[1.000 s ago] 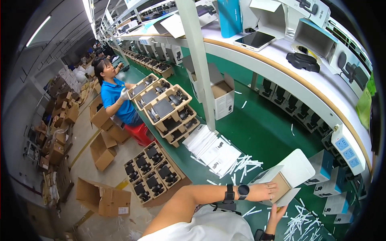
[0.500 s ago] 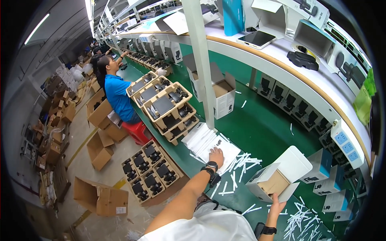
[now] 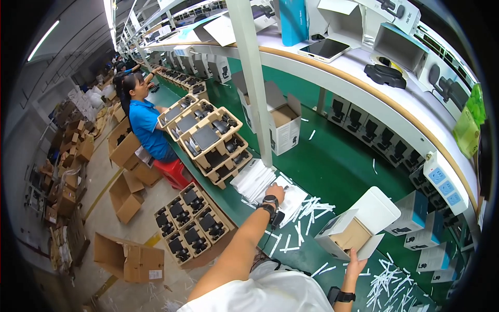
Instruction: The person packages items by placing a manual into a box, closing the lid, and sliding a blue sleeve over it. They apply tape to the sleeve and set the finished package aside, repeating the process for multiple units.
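The left hand (image 3: pixel 274 193) reaches forward over the green worktable (image 3: pixel 332 166) and rests on white printed leaflets (image 3: pixel 295 200), fingers partly curled; whether they pinch a sheet I cannot tell. A dark watch (image 3: pixel 270 199) and black straps ring that wrist. Just left of the hand, more leaflets lie fanned in an overlapping stack (image 3: pixel 250 179).

The right hand (image 3: pixel 355 264) is partly closed on the near edge of an open white box (image 3: pixel 331 228), thumb upward and the other fingers mostly hidden. This box sits near, at the right of the leaflets, tilted in view, its large lid flap (image 3: pixel 380 206) spread to the far right and brown cardboard (image 3: pixel 351 235) showing inside. Another black band (image 3: pixel 345 297) circles the right wrist.

Narrow paper strips (image 3: pixel 312 212) are scattered between leaflets and box; a thicker heap of strips (image 3: pixel 384 286) lies near, right of the right hand. Smaller grey and blue boxes (image 3: pixel 413 214) stand to the right. Farther left, moulded tan trays (image 3: pixel 221 139) holding black devices are stacked on the table, beside a white post (image 3: pixel 252 78). Beyond them, a co-worker in a blue shirt (image 3: pixel 143 127) sits on a red stool (image 3: pixel 174 172). Brown cartons (image 3: pixel 143 262) stand on the floor at left.
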Demonstrator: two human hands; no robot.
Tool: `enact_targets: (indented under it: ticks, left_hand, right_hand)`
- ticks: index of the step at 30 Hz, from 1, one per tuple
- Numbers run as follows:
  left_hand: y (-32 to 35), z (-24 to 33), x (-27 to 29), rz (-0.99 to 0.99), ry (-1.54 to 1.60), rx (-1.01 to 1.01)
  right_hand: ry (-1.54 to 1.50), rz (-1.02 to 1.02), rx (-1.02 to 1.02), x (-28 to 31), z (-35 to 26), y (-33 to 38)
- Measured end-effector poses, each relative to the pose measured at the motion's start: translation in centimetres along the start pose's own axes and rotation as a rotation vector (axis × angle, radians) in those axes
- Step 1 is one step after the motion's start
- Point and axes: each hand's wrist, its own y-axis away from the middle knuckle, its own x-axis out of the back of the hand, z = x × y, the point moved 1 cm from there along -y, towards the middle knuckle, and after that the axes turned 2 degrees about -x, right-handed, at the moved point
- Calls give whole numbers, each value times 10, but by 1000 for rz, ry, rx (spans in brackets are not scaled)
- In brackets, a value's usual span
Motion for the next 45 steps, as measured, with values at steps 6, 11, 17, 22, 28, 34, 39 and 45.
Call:
enact_targets:
  ticks: [6, 11, 17, 22, 28, 34, 39, 45]
  left_hand:
    - [39, 64, 105, 297, 628, -184]
    - [136, 178, 226, 654, 1277, -555]
    - [127, 194, 181, 701, 751, -791]
    - [121, 204, 188, 896, 909, -885]
    - [128, 211, 181, 602, 528, -956]
    - [140, 185, 141, 310, 908, -687]
    - [138, 192, 108, -60, 1134, -347]
    - [149, 217, 140, 163, 841, -874]
  right_hand:
    - [10, 45, -25, 14, 6, 7]
    - [-29, 27, 22, 20, 11, 13]
    - [252, -31, 123, -10, -14, 7]
    - [234, 34, 63, -12, -27, 10]
    - [331, 117, 196, -3, -21, 16]
    - [363, 85, 286, 13, -74, 38]
    - [505, -135, 606, 10, -104, 33]
    - [759, -276, 477, 21, -102, 36]
